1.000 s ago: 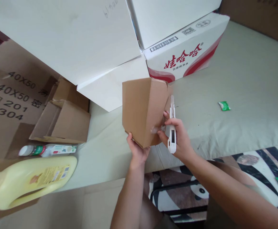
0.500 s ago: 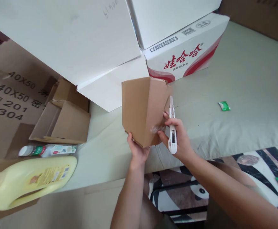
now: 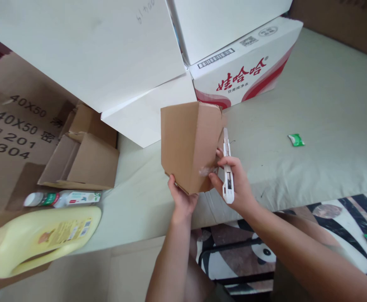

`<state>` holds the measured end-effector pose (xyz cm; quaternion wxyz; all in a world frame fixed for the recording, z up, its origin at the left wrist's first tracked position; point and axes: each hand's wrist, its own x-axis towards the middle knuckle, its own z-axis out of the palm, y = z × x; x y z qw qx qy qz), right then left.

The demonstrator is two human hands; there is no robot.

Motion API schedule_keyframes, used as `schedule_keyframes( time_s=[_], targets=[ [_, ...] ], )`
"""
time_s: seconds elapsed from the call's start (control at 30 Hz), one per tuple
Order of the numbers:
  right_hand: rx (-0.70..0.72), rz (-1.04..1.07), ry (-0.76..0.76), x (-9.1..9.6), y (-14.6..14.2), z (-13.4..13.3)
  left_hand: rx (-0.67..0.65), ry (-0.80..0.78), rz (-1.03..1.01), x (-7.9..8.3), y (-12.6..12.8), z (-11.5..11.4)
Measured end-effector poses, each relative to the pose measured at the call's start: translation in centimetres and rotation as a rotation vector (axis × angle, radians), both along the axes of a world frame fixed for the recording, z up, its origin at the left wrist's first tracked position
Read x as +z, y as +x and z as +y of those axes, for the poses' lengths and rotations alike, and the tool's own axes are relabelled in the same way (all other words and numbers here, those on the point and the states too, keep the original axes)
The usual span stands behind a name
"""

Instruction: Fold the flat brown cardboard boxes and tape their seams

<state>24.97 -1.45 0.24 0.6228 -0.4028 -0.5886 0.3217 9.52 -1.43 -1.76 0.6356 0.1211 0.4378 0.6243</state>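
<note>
A small brown cardboard box [image 3: 179,144] is held up at a tilt in the middle of the view, with a strip of clear tape on its right side. My left hand [image 3: 183,199] grips its lower edge, thumb on the near face and the other fingers hidden underneath. In my right hand [image 3: 238,180] is a white utility knife [image 3: 228,182], its tip pointing away from me. The thumb and fingertips of that hand also touch the box's right side near the tape. Whether the blade is out I cannot tell.
White cartons [image 3: 85,50] stand behind the box, one with red lettering [image 3: 240,79]. At left lie an opened cardboard box [image 3: 92,161], a plastic bottle [image 3: 64,198] and a yellow jug [image 3: 54,235]. A small green packet [image 3: 296,139] rests on the pale cloth [image 3: 265,126].
Almost nothing differs. The utility knife has shifted very slightly in my right hand; the box and my left hand hold the same place.
</note>
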Motion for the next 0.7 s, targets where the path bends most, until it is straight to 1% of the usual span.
schedule_keyframes(
  time_s=[0.23,0.33,0.53,0.7],
  targets=[
    [-0.007,-0.009,-0.005,-0.14,0.02,0.07,0.010,-0.026,-0.001,0.06,-0.05,0.00],
    [0.000,-0.013,-0.038,-0.13,0.10,-0.05,0.025,-0.022,-0.001,0.05,-0.07,0.01],
    [0.010,-0.029,-0.098,-0.23,0.19,-0.25,0.012,-0.007,0.020,-0.04,-0.17,0.15],
    [0.013,-0.025,-0.091,-0.28,0.19,-0.06,0.006,-0.003,0.027,0.12,-0.15,0.20]
  ],
)
